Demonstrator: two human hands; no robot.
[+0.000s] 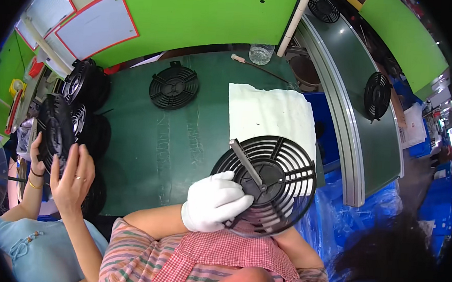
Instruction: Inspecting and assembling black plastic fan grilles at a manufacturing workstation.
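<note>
My left hand (217, 202), in a white glove, is closed on the left edge of a round black fan grille (288, 217) with concentric rings and a solid hub. The grille is tilted up in front of my chest. A grey bar (246, 163) runs from its hub to the upper left rim; I cannot tell whether it is fixed there. My right forearm (298, 247) reaches up behind the grille, which hides my right hand. Just beyond the grille lies a white cloth (269, 110) on the green table (133, 130).
Another black grille (174, 87) lies farther back. At left, a co-worker's hands (73, 175) hold a black grille (56, 128) beside stacked grilles (87, 83). A thin rod (264, 70) and clear cup (261, 54) are at the back. A conveyor (353, 97) carrying grilles runs along the right.
</note>
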